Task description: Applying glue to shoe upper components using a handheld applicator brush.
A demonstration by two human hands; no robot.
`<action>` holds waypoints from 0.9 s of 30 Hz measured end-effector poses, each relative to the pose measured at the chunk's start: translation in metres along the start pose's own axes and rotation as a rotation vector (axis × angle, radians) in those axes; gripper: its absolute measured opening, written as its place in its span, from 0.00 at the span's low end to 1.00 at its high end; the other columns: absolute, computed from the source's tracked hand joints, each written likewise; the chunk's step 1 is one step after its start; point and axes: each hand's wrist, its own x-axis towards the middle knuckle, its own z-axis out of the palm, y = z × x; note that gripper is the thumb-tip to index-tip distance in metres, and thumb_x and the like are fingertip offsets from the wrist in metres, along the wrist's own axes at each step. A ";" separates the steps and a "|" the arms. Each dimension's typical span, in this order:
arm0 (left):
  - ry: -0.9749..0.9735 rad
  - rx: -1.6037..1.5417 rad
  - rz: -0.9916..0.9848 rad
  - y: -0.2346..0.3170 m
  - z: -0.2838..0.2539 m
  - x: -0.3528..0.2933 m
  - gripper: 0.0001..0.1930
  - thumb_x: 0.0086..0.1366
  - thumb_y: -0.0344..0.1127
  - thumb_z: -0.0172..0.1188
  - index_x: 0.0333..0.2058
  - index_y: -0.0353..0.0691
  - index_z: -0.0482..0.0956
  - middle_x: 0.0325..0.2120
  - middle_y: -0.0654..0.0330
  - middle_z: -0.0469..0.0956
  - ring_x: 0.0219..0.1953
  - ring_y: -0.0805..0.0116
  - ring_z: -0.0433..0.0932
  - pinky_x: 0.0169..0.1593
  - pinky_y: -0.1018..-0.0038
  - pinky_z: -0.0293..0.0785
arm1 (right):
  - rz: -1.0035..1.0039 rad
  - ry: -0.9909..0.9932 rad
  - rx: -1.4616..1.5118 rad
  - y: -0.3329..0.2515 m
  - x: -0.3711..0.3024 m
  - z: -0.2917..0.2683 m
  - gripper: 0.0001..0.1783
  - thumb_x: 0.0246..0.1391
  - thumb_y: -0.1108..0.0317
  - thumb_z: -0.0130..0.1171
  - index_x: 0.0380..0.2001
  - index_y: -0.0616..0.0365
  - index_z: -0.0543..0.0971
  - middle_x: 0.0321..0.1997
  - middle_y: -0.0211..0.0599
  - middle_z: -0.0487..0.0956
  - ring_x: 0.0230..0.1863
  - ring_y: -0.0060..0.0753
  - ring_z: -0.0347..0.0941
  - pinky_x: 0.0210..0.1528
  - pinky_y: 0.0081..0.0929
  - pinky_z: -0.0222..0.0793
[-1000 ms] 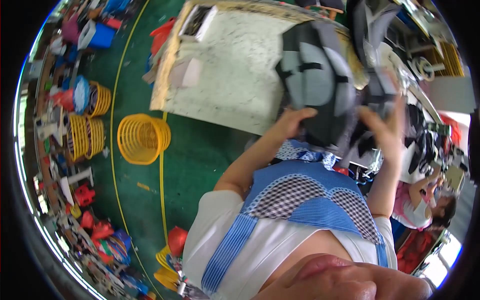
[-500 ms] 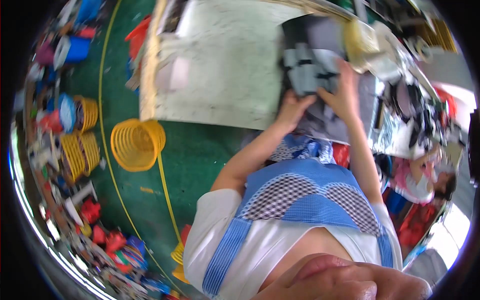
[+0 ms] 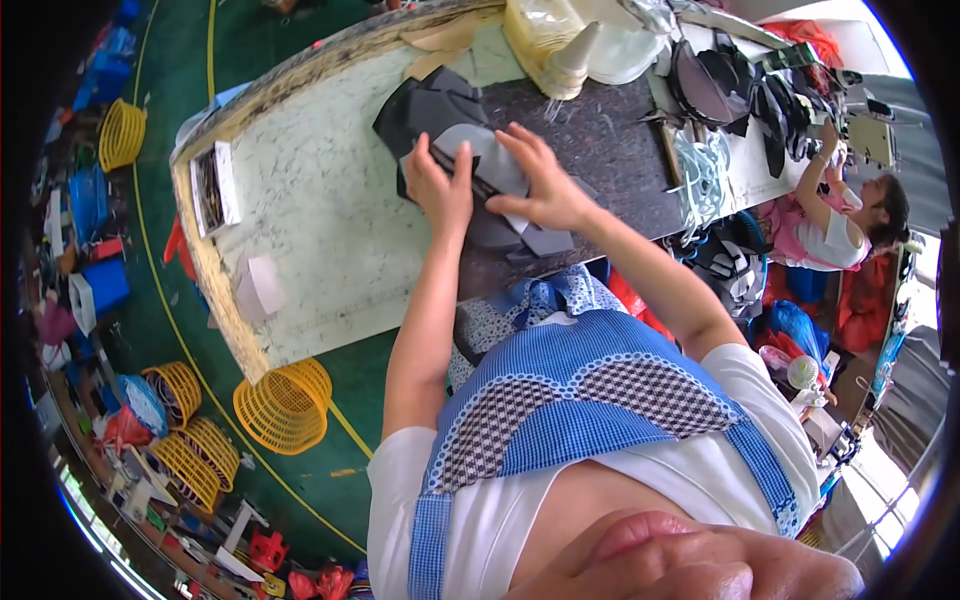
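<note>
Dark grey and light grey flat cut pieces (image 3: 465,137) lie in a loose, overlapping heap on the worktable, partly over a dark board (image 3: 600,135). My left hand (image 3: 443,190) is on the heap's near left side, fingers stretched upward and thumb apart. Across from it, my right hand (image 3: 545,185) spreads its fingers over the right side, thumb pointing toward the left hand. Light grey pieces show between the two hands. Both palms hide part of the heap, and how many pieces lie there cannot be made out.
Clear yellowish plastic (image 3: 535,45) and a pale cone (image 3: 577,55) stand behind the board. A small white box (image 3: 213,188) sits at the table's left. A yellow basket (image 3: 285,405) stands on the green floor. At right, a co-worker (image 3: 835,215) sits beside dark pieces and pale cords (image 3: 703,175).
The whole view has turned, bringing the table's left end into sight. The grey heap now reaches left past the dark board onto the pale tabletop. My hands have moved along with it.
</note>
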 end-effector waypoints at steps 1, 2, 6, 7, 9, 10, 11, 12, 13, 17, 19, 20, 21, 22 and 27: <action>-0.021 -0.103 -0.026 -0.005 -0.003 0.001 0.32 0.60 0.49 0.62 0.55 0.33 0.64 0.49 0.45 0.69 0.54 0.47 0.66 0.55 0.58 0.62 | 0.013 0.066 0.096 0.012 0.007 -0.027 0.48 0.40 0.59 0.70 0.63 0.58 0.58 0.63 0.56 0.59 0.66 0.54 0.55 0.65 0.47 0.54; -0.043 -0.164 -0.015 -0.005 -0.005 0.000 0.31 0.62 0.47 0.61 0.56 0.32 0.64 0.49 0.45 0.68 0.54 0.48 0.66 0.55 0.61 0.63 | 0.026 0.131 0.192 0.026 0.012 -0.056 0.43 0.44 0.61 0.69 0.62 0.59 0.60 0.62 0.53 0.62 0.65 0.47 0.59 0.63 0.44 0.59; -0.092 -0.285 -0.133 0.002 -0.008 0.002 0.31 0.65 0.46 0.58 0.59 0.32 0.61 0.54 0.47 0.64 0.56 0.54 0.65 0.58 0.63 0.60 | 0.038 0.476 -0.017 0.118 0.073 -0.134 0.40 0.44 0.63 0.70 0.60 0.60 0.63 0.58 0.48 0.68 0.57 0.41 0.69 0.57 0.36 0.68; -0.087 -0.348 -0.214 0.004 -0.007 0.002 0.32 0.65 0.46 0.58 0.60 0.32 0.59 0.55 0.48 0.64 0.56 0.55 0.64 0.59 0.64 0.60 | 0.009 0.338 -0.070 0.125 0.088 -0.139 0.44 0.39 0.58 0.71 0.60 0.56 0.64 0.57 0.49 0.68 0.59 0.47 0.65 0.61 0.40 0.63; -0.106 -0.401 -0.300 0.008 -0.004 0.003 0.34 0.65 0.45 0.57 0.62 0.32 0.55 0.57 0.47 0.61 0.57 0.57 0.62 0.59 0.65 0.59 | -0.165 0.251 -0.144 0.143 0.118 -0.130 0.45 0.37 0.54 0.70 0.60 0.54 0.65 0.58 0.46 0.68 0.60 0.47 0.65 0.62 0.41 0.61; -0.105 -0.381 -0.311 0.009 -0.005 0.002 0.34 0.66 0.46 0.57 0.61 0.32 0.56 0.57 0.47 0.61 0.57 0.57 0.63 0.59 0.65 0.59 | -0.332 0.155 -0.225 0.151 0.128 -0.123 0.46 0.36 0.50 0.70 0.60 0.51 0.66 0.58 0.43 0.68 0.60 0.47 0.64 0.63 0.41 0.60; -0.098 -0.341 -0.299 0.006 -0.006 0.000 0.34 0.66 0.47 0.56 0.61 0.32 0.56 0.57 0.47 0.61 0.57 0.57 0.63 0.59 0.65 0.59 | -0.331 0.155 -0.221 0.156 0.136 -0.113 0.46 0.36 0.50 0.70 0.60 0.51 0.66 0.58 0.43 0.68 0.60 0.47 0.64 0.63 0.41 0.60; -0.091 -0.300 -0.286 0.007 -0.007 -0.001 0.33 0.66 0.47 0.56 0.61 0.32 0.57 0.57 0.47 0.61 0.57 0.57 0.63 0.59 0.65 0.59 | -0.353 0.180 -0.289 0.158 0.144 -0.105 0.44 0.35 0.47 0.69 0.57 0.50 0.69 0.57 0.41 0.70 0.60 0.47 0.64 0.63 0.42 0.60; -0.074 -0.316 -0.293 0.008 -0.006 -0.003 0.34 0.66 0.48 0.56 0.61 0.32 0.57 0.57 0.47 0.61 0.57 0.56 0.62 0.60 0.64 0.58 | -0.374 0.205 -0.357 0.161 0.151 -0.100 0.41 0.34 0.44 0.67 0.55 0.48 0.73 0.56 0.38 0.72 0.59 0.46 0.64 0.62 0.42 0.59; -0.116 -0.282 -0.389 0.018 -0.011 0.003 0.38 0.64 0.51 0.56 0.63 0.32 0.53 0.58 0.46 0.59 0.59 0.56 0.59 0.63 0.64 0.54 | -0.276 0.411 -0.236 0.141 0.156 -0.077 0.25 0.34 0.51 0.63 0.38 0.52 0.83 0.40 0.34 0.79 0.49 0.46 0.70 0.53 0.37 0.67; -0.154 -0.241 -0.385 0.025 -0.010 0.009 0.40 0.63 0.53 0.57 0.64 0.32 0.52 0.58 0.46 0.58 0.60 0.56 0.58 0.63 0.64 0.53 | -0.083 0.402 -0.148 0.139 0.171 -0.079 0.23 0.34 0.52 0.63 0.34 0.55 0.83 0.37 0.35 0.79 0.46 0.44 0.71 0.50 0.36 0.68; -0.193 -0.211 -0.369 0.026 -0.011 0.011 0.42 0.63 0.54 0.58 0.64 0.32 0.51 0.58 0.45 0.57 0.61 0.55 0.57 0.63 0.63 0.52 | 0.106 0.399 -0.073 0.136 0.178 -0.079 0.22 0.33 0.53 0.63 0.30 0.57 0.83 0.33 0.36 0.79 0.43 0.43 0.73 0.48 0.35 0.69; -0.208 -0.235 -0.385 0.026 -0.011 0.010 0.46 0.59 0.55 0.61 0.64 0.32 0.49 0.58 0.44 0.56 0.61 0.52 0.56 0.63 0.60 0.51 | 0.068 0.503 -0.093 0.132 0.181 -0.076 0.19 0.34 0.55 0.63 0.24 0.61 0.82 0.27 0.41 0.79 0.35 0.41 0.76 0.43 0.32 0.72; -0.209 -0.228 -0.395 0.027 -0.012 0.008 0.46 0.59 0.55 0.61 0.64 0.32 0.49 0.58 0.44 0.56 0.61 0.52 0.56 0.63 0.60 0.51 | 0.073 0.493 -0.088 0.129 0.182 -0.076 0.19 0.34 0.55 0.63 0.24 0.61 0.82 0.27 0.41 0.79 0.35 0.41 0.76 0.43 0.32 0.72; -0.264 -0.043 -0.267 0.037 -0.014 0.010 0.49 0.54 0.54 0.66 0.64 0.32 0.49 0.58 0.44 0.57 0.60 0.48 0.57 0.63 0.56 0.52 | 0.489 0.319 0.628 0.146 0.188 -0.100 0.14 0.42 0.59 0.61 0.26 0.60 0.82 0.24 0.44 0.81 0.26 0.30 0.77 0.34 0.29 0.74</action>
